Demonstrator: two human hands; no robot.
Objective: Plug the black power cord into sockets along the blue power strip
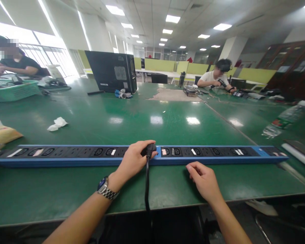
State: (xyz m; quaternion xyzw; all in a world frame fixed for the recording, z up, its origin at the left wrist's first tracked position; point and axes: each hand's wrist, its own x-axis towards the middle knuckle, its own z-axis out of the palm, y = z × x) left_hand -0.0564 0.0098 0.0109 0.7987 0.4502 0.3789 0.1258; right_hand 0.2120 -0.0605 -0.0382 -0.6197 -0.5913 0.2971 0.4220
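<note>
A long blue power strip (91, 162) with a row of black sockets lies across the green table in front of me. My left hand (136, 156), a metal-band watch on its wrist, grips a black power plug (150, 149) over the middle of the strip. From the plug a thick black cord (147, 186) runs down over the table's front edge. Whether the plug sits in a socket is hidden by my fingers. My right hand (202, 178) is loosely closed at the strip's front edge, right of the cord, with nothing visible in its fingers.
Crumpled tissue (58, 124) and a yellow packet (3, 131) lie to the left, near a green basket (17, 91). A black computer case (112, 72) stands behind, gloves (123, 94) beside it. A plastic bottle (286, 118) lies right. Two people sit across the table.
</note>
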